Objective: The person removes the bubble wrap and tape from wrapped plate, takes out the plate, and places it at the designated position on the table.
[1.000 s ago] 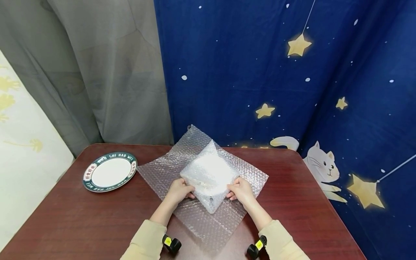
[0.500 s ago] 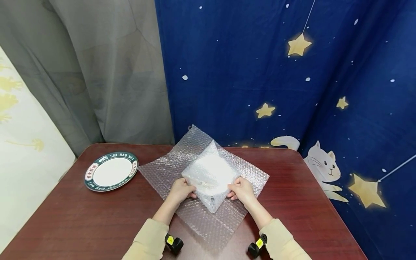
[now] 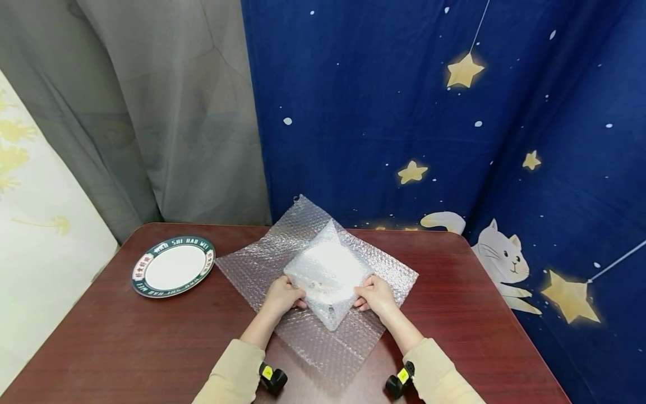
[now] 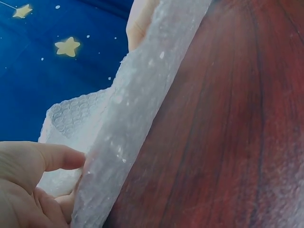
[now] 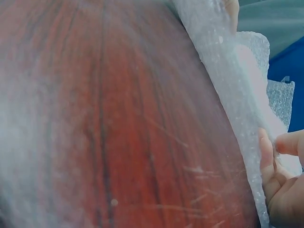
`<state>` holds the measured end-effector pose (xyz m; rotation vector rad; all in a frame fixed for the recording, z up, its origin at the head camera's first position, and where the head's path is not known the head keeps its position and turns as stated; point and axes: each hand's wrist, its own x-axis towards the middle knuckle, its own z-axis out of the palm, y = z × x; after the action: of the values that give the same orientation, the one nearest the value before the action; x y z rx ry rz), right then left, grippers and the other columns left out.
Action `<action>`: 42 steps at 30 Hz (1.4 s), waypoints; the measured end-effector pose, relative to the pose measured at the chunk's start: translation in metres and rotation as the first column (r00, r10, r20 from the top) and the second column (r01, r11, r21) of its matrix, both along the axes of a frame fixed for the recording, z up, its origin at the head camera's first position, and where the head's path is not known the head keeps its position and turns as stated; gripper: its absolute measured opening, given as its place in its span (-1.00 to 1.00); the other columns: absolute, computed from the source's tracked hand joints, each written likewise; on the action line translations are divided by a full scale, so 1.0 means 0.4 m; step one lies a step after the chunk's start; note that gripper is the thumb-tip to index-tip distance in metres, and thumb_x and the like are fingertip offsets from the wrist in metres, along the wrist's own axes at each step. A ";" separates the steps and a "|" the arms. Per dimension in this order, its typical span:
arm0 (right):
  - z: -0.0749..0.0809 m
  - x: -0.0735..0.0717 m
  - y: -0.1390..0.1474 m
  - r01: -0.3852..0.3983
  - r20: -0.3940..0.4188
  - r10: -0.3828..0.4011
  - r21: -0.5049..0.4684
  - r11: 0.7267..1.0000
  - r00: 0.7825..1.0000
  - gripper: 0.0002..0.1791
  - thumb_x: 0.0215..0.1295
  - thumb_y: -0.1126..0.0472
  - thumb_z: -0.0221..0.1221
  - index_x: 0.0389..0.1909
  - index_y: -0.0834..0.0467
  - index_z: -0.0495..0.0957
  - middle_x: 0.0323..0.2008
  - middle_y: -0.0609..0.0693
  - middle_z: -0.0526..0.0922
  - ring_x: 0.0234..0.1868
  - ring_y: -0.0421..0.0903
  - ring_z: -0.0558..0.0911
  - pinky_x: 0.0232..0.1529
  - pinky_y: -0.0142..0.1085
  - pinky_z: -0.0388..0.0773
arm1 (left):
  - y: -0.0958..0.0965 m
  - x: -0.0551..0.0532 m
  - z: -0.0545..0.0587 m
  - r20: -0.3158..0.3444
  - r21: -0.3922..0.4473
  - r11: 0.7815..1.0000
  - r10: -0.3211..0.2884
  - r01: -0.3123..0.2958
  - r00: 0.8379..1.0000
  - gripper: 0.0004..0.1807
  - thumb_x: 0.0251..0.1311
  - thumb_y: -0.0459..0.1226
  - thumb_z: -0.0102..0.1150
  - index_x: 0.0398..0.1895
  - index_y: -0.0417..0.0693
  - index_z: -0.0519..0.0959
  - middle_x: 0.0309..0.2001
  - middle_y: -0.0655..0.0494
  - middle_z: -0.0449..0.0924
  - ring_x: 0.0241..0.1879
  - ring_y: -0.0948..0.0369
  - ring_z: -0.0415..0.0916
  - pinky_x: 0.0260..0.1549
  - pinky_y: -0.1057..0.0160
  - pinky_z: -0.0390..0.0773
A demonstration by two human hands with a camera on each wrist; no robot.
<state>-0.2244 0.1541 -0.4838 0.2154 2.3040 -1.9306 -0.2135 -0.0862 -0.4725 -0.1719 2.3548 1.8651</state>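
Whitish, bumpy bubble-wrap pc (image 3: 329, 269), approx diamond-shaped, pinched by L hand (image 3: 280, 296) & R hand (image 3: 377, 295).

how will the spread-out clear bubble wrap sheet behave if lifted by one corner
The clear plastic bubble wrap sheet would probably flop, since it looks thin and one edge bends. It's likely light, being see-through bubbled film.

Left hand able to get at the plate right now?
Not quite as is, likely: the left hand is pinching the bubble wrap. Once it lets go, probably yes; the plate lies uncovered on that side, with only bubble wrap and table between.
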 end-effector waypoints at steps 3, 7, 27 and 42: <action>-0.005 -0.005 0.003 -0.001 0.005 0.001 0.004 1.000 1.000 -0.79 0.15 0.44 0.20 -0.46 0.28 0.31 -0.61 0.15 0.58 -0.66 -0.08 0.63 -0.69 -0.39 0.52 | 0.001 -0.004 -0.004 0.010 -0.004 1.000 0.001 -0.001 1.000 -0.67 -0.08 -0.50 0.16 -0.19 -0.41 0.38 -0.62 -0.06 0.55 -0.67 0.16 0.59 -0.64 0.42 0.44; -0.006 -0.011 0.005 -0.002 0.015 0.002 -0.003 1.000 1.000 -0.78 0.16 0.44 0.20 -0.44 0.27 0.30 -0.62 0.14 0.61 -0.67 -0.09 0.62 -0.69 -0.37 0.52 | 0.000 -0.008 -0.007 0.015 -0.010 1.000 0.000 0.000 1.000 -0.68 -0.08 -0.48 0.17 -0.21 -0.38 0.37 -0.62 -0.05 0.56 -0.69 0.21 0.58 -0.67 0.43 0.43; -0.012 -0.029 0.022 -0.028 0.039 0.029 -0.034 0.999 0.999 -0.78 0.21 0.42 0.21 -0.39 0.30 0.31 -0.60 0.11 0.60 -0.68 -0.10 0.61 -0.67 -0.33 0.55 | -0.001 -0.023 -0.023 0.032 0.034 0.999 -0.015 0.014 0.999 -0.57 -0.03 -0.44 0.22 -0.08 -0.41 0.33 -0.57 -0.04 0.60 -0.70 0.22 0.57 -0.74 0.43 0.42; -0.023 -0.039 0.021 0.011 -0.025 -0.013 -0.061 0.998 1.000 -0.46 0.18 0.44 0.25 0.03 0.31 0.11 -0.47 0.13 0.58 -0.69 -0.11 0.60 -0.67 -0.31 0.57 | -0.009 -0.026 -0.026 0.027 0.107 0.994 0.004 -0.007 1.000 -0.39 -0.01 -0.45 0.27 0.09 -0.39 0.20 -0.61 -0.07 0.59 -0.73 0.19 0.56 -0.79 0.41 0.45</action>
<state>-0.2398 0.1626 -0.4928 0.1996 2.2606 -2.0176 -0.2238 -0.0899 -0.4831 -0.1908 2.2318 1.9728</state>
